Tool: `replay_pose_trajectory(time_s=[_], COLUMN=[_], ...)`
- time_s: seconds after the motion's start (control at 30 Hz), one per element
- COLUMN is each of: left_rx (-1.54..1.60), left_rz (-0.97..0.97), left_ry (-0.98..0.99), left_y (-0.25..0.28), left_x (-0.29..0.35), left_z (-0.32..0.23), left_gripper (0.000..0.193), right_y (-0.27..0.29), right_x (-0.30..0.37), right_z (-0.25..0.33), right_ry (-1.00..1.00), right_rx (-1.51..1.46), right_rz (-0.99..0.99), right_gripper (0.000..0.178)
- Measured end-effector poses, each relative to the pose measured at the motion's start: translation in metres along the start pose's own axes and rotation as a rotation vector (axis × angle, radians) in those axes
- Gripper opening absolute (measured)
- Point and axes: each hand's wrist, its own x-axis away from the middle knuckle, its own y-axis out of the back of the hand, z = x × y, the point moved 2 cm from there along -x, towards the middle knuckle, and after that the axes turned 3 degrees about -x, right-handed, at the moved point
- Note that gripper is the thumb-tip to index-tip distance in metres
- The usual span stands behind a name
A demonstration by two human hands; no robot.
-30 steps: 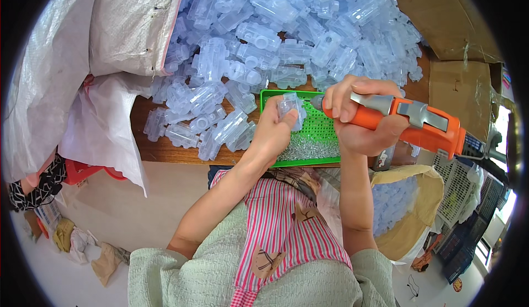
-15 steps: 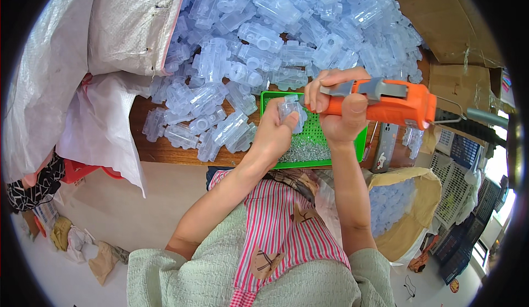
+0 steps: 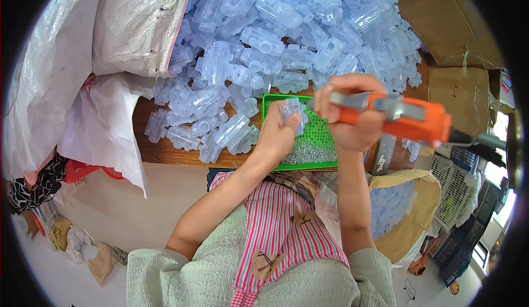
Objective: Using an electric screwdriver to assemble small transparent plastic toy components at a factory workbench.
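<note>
My left hand (image 3: 278,136) grips a small clear plastic part (image 3: 292,110) and holds it upright over a green tray (image 3: 319,136). My right hand (image 3: 352,117) is wrapped around an orange and grey power screwdriver (image 3: 402,117), whose tip points left at the part. The screwdriver's cable runs off to the right. A heap of small metal screws (image 3: 308,154) lies in the tray's near side, just below my left hand. The tray rests on a wooden table (image 3: 165,153).
A big pile of clear plastic parts (image 3: 275,37) covers the table beyond the tray. White woven sacks (image 3: 71,59) stand at the left. A yellow-rimmed bag (image 3: 408,213) of finished parts sits by my right knee. Cardboard boxes (image 3: 457,81) and crates lie at the right.
My right hand has swung the screwdriver from pointing lower right to level, bringing its tip in toward the part. My left hand has kept the part over the tray.
</note>
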Motion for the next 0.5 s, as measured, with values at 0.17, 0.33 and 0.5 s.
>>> replay_pose_trajectory(time_s=[0.17,0.33,0.5], left_rx=[-0.018,0.042,0.016], left_rz=[0.012,0.036,0.029], left_ry=[0.042,0.013,0.040], left_y=[-0.001,0.001,0.001], left_x=[0.000,-0.001,-0.002], left_z=[0.002,0.000,-0.002], left_gripper=[0.034,0.033,0.032], right_y=[0.030,0.037,0.039], right_x=[0.017,0.030,0.031], right_z=[-0.016,-0.033,-0.037], right_ry=[-0.041,-0.020,-0.047], right_rx=[0.060,-0.110,0.053], right_rz=[-0.172,-0.222,-0.197], right_gripper=[0.050,0.035,0.043])
